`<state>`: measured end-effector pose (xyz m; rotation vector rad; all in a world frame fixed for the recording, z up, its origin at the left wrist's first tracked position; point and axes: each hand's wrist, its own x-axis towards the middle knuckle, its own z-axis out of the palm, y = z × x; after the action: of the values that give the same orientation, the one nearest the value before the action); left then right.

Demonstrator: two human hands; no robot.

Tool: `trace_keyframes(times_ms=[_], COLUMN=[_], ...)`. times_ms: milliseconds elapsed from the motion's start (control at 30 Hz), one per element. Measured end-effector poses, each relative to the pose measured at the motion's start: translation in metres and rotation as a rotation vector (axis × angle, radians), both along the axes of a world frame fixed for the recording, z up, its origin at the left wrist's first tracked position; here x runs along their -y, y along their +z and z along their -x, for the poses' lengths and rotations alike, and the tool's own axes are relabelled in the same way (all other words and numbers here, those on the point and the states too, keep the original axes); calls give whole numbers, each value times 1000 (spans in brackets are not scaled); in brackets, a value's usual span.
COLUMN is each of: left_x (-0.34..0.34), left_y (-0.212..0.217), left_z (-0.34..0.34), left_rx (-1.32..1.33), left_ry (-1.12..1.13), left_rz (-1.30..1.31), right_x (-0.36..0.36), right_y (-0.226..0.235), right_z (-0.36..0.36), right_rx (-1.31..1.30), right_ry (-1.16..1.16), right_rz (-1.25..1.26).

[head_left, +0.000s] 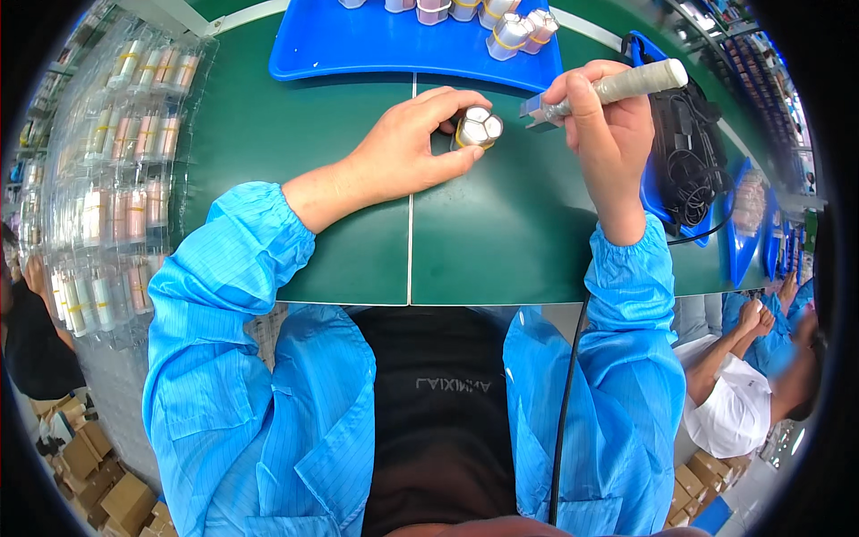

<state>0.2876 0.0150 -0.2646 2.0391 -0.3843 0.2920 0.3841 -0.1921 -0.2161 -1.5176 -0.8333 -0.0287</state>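
My left hand (394, 148) is closed round the side of a small bundle of white-topped tubes (480, 127) bound with a yellow rubber band. The bundle sits at the middle of the green table (331, 259), its tops facing up. To the right, my right hand (611, 130) grips a thick stick-shaped tool (640, 82) wrapped in pale tape. The tool's squarish metal end points left toward the bundle, with a gap between them. What kind of tool it is cannot be made out.
A blue tray (358, 67) at the far side carries several similar banded bundles (508, 38). Clear plastic trays of banded tubes (134, 210) are stacked at the left. A black cable coil (693, 192) lies at the right in a blue tray. Another person (734, 403) sits at the right.
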Motion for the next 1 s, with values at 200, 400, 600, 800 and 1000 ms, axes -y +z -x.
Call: trace_keyframes(times_ms=[200,400,600,800,1000], left_x=[3,4,5,5,4], left_y=[-3,-4,-2,-3,-1], left_z=[-1,0,0,-2,-1], left_rx=[37,44,29,65,52], left_ry=[-11,-16,1,10,4], left_rz=[-18,-40,-43,-64,-65], right_x=[2,-2,-3,-3,-6], right_y=[5,-10,-14,-13,-21], right_z=[11,9,11,11,12], right_rx=[79,236,244,260,266], right_ry=[108,108,78,46,20], right_rz=[-20,-1,20,54,96])
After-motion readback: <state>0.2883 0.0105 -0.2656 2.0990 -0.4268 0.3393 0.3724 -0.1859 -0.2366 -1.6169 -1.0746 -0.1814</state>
